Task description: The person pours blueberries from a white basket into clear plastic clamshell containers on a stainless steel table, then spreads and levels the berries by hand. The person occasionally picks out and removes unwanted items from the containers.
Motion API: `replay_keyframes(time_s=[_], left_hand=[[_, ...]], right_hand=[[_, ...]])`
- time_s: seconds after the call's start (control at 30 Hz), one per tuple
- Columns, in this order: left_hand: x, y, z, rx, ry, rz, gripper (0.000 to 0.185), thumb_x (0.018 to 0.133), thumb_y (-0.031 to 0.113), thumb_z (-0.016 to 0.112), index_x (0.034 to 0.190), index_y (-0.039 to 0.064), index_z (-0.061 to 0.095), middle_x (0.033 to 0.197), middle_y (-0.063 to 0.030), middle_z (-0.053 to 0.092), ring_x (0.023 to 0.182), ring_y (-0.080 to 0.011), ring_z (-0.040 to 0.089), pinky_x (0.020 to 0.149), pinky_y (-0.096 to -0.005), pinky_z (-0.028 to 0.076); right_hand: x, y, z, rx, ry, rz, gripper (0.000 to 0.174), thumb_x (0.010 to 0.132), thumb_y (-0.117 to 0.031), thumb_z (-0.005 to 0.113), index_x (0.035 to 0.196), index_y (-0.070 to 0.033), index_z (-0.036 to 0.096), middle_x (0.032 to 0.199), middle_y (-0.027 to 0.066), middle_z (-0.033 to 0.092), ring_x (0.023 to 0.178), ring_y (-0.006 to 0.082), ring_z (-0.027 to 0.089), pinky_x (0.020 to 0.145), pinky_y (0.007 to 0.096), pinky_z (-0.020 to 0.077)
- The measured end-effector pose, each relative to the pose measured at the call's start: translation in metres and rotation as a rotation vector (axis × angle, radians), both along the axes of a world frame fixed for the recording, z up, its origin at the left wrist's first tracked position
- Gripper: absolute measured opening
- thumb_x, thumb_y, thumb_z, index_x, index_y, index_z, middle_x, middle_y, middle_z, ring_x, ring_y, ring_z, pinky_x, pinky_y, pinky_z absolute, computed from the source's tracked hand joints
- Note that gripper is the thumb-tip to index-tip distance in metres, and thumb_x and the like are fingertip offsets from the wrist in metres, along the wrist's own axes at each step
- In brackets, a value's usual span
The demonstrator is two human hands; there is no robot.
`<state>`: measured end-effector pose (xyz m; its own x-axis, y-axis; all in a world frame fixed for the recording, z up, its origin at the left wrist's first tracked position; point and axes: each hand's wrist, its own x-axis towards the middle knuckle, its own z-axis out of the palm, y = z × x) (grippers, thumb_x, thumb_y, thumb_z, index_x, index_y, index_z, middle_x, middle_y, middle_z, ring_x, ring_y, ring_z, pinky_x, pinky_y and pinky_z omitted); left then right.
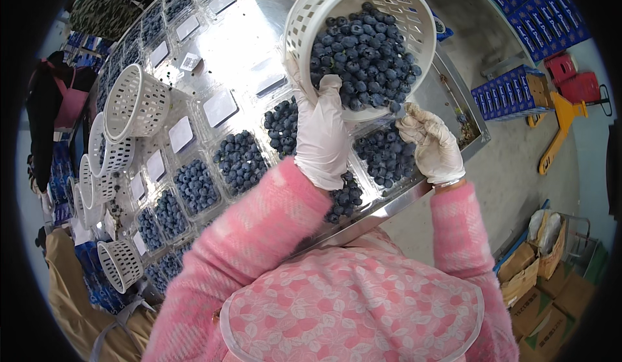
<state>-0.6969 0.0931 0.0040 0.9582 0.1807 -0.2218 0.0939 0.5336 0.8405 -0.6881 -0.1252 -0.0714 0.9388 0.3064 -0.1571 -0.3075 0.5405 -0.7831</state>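
A round white plastic basket (423,36), perforated round its side, tilts towards me with many blueberries (364,60) inside. My left hand (323,128), in a white glove, grips its near left rim, thumb inside against the berries. Just beyond the lower right rim is my right hand (432,143), also gloved, fingers bent together; whether they pinch a berry cannot be told. Below the basket and between my hands lies a clear plastic punnet of blueberries (384,155). Another filled punnet (345,199) is partly hidden under my left wrist.
Rows of filled clear punnets (240,162) with white pads by them cover the metal table (388,211) to the left. Several white baskets (138,104) stand farther left, near other people. A yellow pallet jack (563,124) and cardboard boxes (544,318) are on the floor at right.
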Motion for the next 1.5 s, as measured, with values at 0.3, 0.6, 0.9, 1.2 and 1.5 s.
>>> replay_keyframes(time_s=[0.3, 0.6, 0.9, 1.2, 1.5], left_hand=[[-0.013, -0.014, -0.029, 0.383, -0.303, 0.067, 0.085, 0.089, -0.016, 0.036, 0.158, 0.021, 0.003, 0.135, -0.0096, 0.046, 0.103, -0.0151, 0.047, 0.098, -0.0256, 0.038], [0.009, -0.004, -0.028, 0.02, -0.058, 0.099, 0.036, 0.101, 0.011, 0.042, 0.135, 0.004, 0.035, 0.126, -0.0129, 0.05, 0.106, -0.025, 0.059, 0.089, -0.039, 0.054], [0.082, 0.078, 0.047, -0.559, 0.203, 0.371, 0.033, 0.095, -0.001, 0.029, 0.126, -0.012, 0.025, 0.13, -0.0317, 0.043, 0.123, -0.044, 0.05, 0.103, -0.0631, 0.046], [0.169, 0.156, 0.015, -0.668, 0.341, 0.667, 0.035, 0.101, 0.003, 0.034, 0.131, -0.015, 0.032, 0.14, -0.0402, 0.031, 0.125, -0.0515, 0.045, 0.099, -0.0606, 0.048], [0.185, 0.239, -0.036, -0.195, 0.458, 0.179, 0.048, 0.098, 0.024, 0.054, 0.14, 0.006, 0.04, 0.152, -0.0229, 0.024, 0.132, -0.0328, 0.045, 0.102, -0.0445, 0.05]], right_hand=[[0.027, 0.052, 0.04, 0.069, 0.274, -0.384, 0.047, 0.097, -0.043, 0.054, 0.123, -0.004, 0.06, 0.113, 0.0098, 0.068, 0.106, 0.0236, 0.065, 0.092, 0.0364, 0.0518], [0.003, 0.005, 0.03, -0.013, 0.222, -0.095, 0.049, 0.081, -0.005, 0.049, 0.129, 0.006, 0.051, 0.122, 0.0132, 0.062, 0.114, 0.0243, 0.059, 0.101, 0.0401, 0.045], [-0.016, -0.01, -0.005, -0.016, 0.022, -0.19, 0.054, 0.084, -0.016, 0.066, 0.131, 0.006, 0.051, 0.128, 0.0157, 0.06, 0.118, 0.0256, 0.059, 0.105, 0.0364, 0.0449], [-0.027, -0.026, -0.006, -0.059, -0.037, -0.213, 0.045, 0.087, -0.015, 0.065, 0.126, 0.006, 0.055, 0.131, 0.0195, 0.058, 0.113, 0.0253, 0.061, 0.102, 0.0375, 0.0471], [-0.004, -0.047, 0.031, -0.696, -0.04, -0.097, 0.034, 0.089, -0.001, 0.056, 0.123, 0.004, 0.059, 0.125, 0.0134, 0.062, 0.106, 0.0187, 0.063, 0.093, 0.0301, 0.0501]])
